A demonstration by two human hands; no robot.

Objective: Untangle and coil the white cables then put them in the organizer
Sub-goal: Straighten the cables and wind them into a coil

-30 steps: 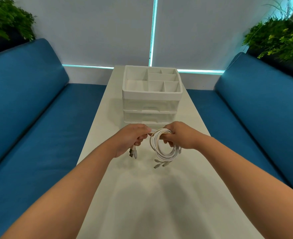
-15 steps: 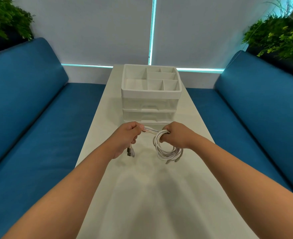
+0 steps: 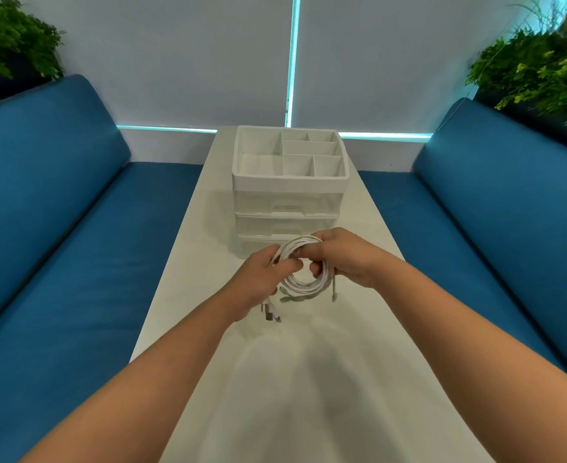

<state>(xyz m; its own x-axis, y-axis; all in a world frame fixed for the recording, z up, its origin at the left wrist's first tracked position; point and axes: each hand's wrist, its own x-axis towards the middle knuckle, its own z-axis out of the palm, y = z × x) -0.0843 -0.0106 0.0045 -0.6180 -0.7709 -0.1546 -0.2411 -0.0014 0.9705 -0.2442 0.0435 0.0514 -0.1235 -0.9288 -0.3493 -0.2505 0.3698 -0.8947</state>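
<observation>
No readable text, no labels, no brand marks, no numbers, no signs on any surface

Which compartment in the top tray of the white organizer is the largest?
The near-left compartment of the white plastic organizer: it is the widest, whereas the two near-right ones beside it and the far-right ones are narrower.

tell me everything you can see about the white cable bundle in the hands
The white cable bundle is several thin, smooth-coated white cords wound into a rough round coil of many loops, held just above the white table in front of the organizer. The right hand grips its right and top side; the left hand holds the left side, fingers curled round the strands. Loose ends hang down: plugs below the left hand and a connector on the right. It touches nothing else visibly.
</observation>
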